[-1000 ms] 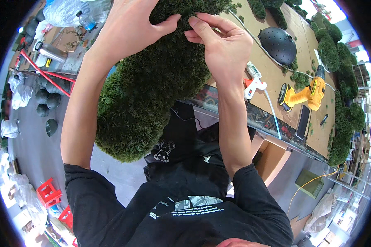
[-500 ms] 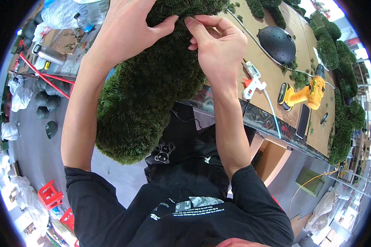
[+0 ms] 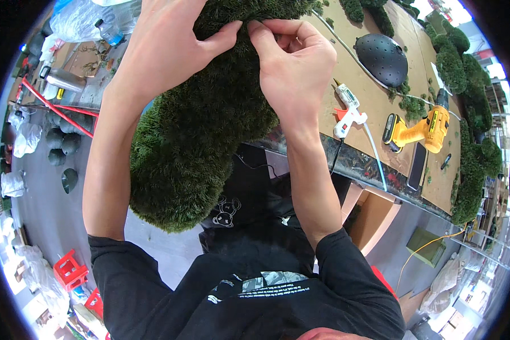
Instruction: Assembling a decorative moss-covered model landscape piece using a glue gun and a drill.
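A long, rounded piece of artificial greenery [image 3: 209, 122], dense and dark green, runs from the top edge down in front of my body. My left hand [image 3: 167, 42] grips its upper part, the thumb pressed into the foliage; its other fingers are hidden or cut off by the top edge. Close beside that thumb, my right hand [image 3: 297, 56] pinches at the foliage with thumb and bent fingers. What sits between those fingertips, perhaps a sprig, is too small to make out. A white glue gun [image 3: 348, 110] lies on the table right of my right hand.
On the brown-topped table [image 3: 374, 150] are a yellow cordless drill [image 3: 422, 127], a dark phone [image 3: 416, 165], a black perforated dome [image 3: 381, 60] and a white cable. Greenery pieces [image 3: 470, 175] line the far right. A metal bottle [image 3: 65, 79] stands left; an open cardboard box [image 3: 379, 218] sits below.
The greenery's lower end has shifted slightly down and left. Both hands have moved a little left with it, keeping their places on the foliage.
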A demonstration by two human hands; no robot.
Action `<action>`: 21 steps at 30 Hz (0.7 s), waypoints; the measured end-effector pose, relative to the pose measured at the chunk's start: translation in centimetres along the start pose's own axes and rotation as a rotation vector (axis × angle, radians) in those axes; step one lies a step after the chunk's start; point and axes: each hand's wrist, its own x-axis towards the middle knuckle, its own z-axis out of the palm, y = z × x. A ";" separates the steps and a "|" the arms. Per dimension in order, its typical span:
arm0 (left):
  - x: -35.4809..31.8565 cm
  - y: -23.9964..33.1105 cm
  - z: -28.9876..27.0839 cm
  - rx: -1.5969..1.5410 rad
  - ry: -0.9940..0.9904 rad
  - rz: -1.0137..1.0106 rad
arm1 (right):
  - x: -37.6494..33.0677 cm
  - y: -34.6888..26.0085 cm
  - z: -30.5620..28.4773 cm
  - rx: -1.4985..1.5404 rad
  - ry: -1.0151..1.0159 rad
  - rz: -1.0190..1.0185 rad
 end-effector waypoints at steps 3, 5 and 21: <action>-0.2 0.0 -0.1 0.027 -0.020 -0.029 | -0.3 -0.5 0.5 -0.061 0.028 -0.020; -0.3 -0.3 -0.1 0.020 -0.010 -0.012 | -0.4 -0.5 0.7 -0.087 0.043 -0.028; 0.4 0.5 1.4 0.079 0.059 0.064 | 3.2 -0.7 -4.3 0.091 -0.343 0.225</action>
